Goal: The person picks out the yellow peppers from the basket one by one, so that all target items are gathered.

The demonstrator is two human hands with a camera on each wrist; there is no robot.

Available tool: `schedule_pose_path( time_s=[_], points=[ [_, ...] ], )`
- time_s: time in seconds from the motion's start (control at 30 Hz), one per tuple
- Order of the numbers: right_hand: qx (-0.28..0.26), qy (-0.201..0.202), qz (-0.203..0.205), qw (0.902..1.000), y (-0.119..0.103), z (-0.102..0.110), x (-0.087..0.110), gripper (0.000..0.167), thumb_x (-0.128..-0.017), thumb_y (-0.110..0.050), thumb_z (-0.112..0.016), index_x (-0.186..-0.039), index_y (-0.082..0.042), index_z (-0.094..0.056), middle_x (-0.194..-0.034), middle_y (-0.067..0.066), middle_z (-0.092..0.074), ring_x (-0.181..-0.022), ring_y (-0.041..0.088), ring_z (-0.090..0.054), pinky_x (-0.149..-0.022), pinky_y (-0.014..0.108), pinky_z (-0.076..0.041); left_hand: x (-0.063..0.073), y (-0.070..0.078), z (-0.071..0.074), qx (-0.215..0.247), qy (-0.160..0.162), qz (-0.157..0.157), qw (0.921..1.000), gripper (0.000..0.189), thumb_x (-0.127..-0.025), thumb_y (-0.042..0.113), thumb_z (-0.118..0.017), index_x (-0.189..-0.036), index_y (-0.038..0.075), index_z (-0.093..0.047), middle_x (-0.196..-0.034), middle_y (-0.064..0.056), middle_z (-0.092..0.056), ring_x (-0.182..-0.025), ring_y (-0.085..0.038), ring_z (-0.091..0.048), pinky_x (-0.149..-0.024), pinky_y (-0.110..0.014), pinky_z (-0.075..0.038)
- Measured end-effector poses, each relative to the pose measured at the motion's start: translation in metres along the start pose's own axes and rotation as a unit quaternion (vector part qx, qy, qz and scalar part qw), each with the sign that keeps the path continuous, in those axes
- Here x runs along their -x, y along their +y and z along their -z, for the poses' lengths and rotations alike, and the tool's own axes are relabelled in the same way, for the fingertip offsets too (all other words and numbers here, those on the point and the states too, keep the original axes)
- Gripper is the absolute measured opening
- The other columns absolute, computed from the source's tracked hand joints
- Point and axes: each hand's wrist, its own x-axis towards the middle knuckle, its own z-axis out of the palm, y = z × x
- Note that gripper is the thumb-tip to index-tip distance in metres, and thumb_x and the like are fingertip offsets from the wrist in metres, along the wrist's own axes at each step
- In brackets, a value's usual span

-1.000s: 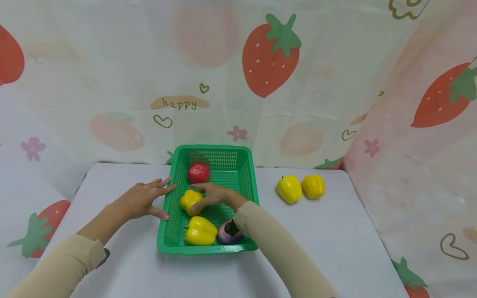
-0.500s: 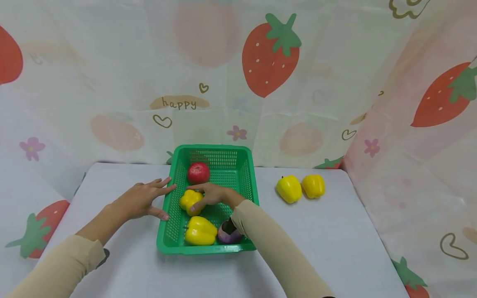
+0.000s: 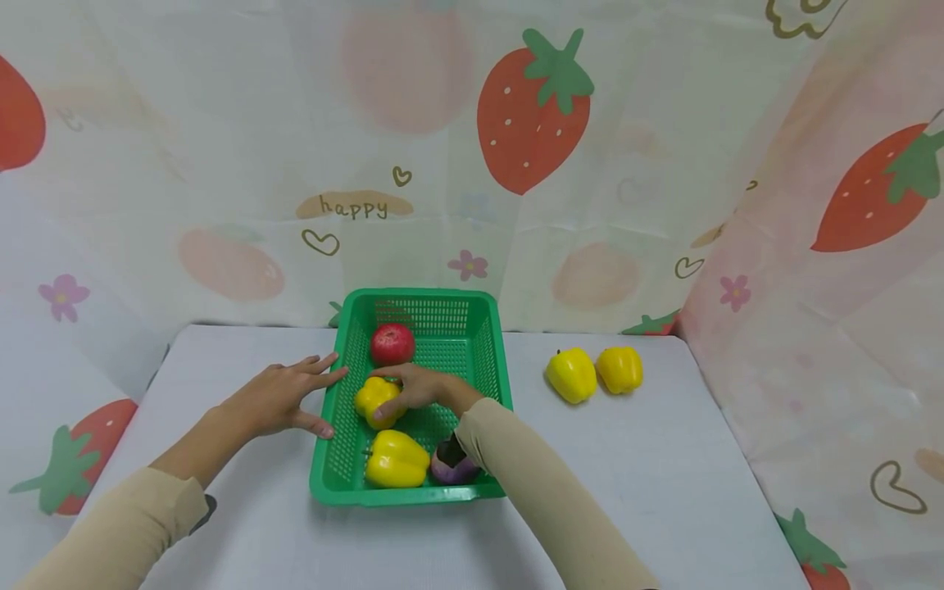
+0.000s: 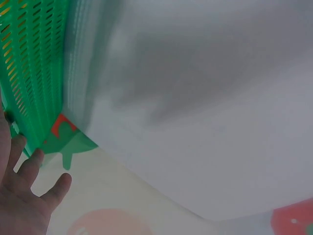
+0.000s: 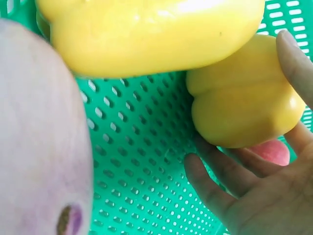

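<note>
Within the right hand (image 3: 419,387), a yellow pepper (image 3: 369,398)

Strawberry-print backdrop (image 3: 442,147), white table (image 3: 627,483), perhaps cloth-covered

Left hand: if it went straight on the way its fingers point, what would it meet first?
The left hand would likely meet the basket first, at its left rim; whether they touch now is unclear.
</note>
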Motion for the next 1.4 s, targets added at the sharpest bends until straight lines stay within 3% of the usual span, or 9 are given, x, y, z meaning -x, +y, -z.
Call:
schedule_pose_path(
  time_s=[0.33,0.67,1.03,1.17,1.4],
  points=[
    [-0.002,0.018,0.009,0.9998,0.000,0.000,0.004,0.071,-0.087,-0.037,-0.078,-0.148,-0.019,-0.047,-0.126,0.000,-0.056,-0.106,0.018,-0.053,-0.098,0.036,-0.047,-0.002,0.001,0.000,-0.001,-0.002,-0.001,1.0000,0.091,-0.073,0.054,-0.082,-0.144,0.006,-0.052,-0.151,-0.024,-0.043,-0.133,-0.050,-0.044,-0.095,-0.069,-0.043],
    [0.002,0.025,0.059,0.9979,-0.003,0.015,0.015,0.067,-0.086,-0.033,-0.079,-0.144,-0.015,-0.050,-0.120,0.000,-0.059,-0.105,0.019,-0.054,-0.088,0.026,-0.049,-0.002,0.001,0.001,0.000,0.002,-0.006,1.0000,0.092,-0.072,0.057,-0.081,-0.144,0.006,-0.052,-0.150,-0.024,-0.043,-0.133,-0.050,-0.044,-0.095,-0.069,-0.043],
    [-0.001,0.038,0.101,0.9942,-0.007,0.039,0.050,0.069,-0.086,-0.031,-0.078,-0.146,-0.013,-0.049,-0.120,0.003,-0.061,-0.106,0.022,-0.056,-0.085,0.026,-0.052,-0.001,0.002,0.004,0.004,-0.004,0.003,1.0000,0.092,-0.073,0.057,-0.080,-0.145,0.006,-0.051,-0.151,-0.023,-0.042,-0.134,-0.050,-0.042,-0.096,-0.069,-0.042],
    [0.007,0.045,0.089,0.9950,-0.008,0.047,0.064,0.073,-0.086,-0.034,-0.079,-0.149,-0.016,-0.046,-0.123,0.004,-0.058,-0.110,0.024,-0.054,-0.084,0.027,-0.052,0.000,0.002,0.004,0.001,0.000,0.001,1.0000,0.092,-0.072,0.055,-0.082,-0.144,0.006,-0.052,-0.151,-0.023,-0.043,-0.134,-0.050,-0.043,-0.096,-0.068,-0.043],
    [0.019,0.072,0.117,0.9903,-0.003,0.060,0.089,0.071,-0.084,-0.038,-0.079,-0.146,-0.022,-0.049,-0.123,0.002,-0.059,-0.110,0.023,-0.055,-0.086,0.028,-0.053,-0.001,0.001,0.000,-0.004,0.003,0.002,1.0000,0.093,-0.071,0.056,-0.082,-0.144,0.007,-0.052,-0.151,-0.023,-0.043,-0.134,-0.049,-0.043,-0.096,-0.068,-0.043]
  ],
)
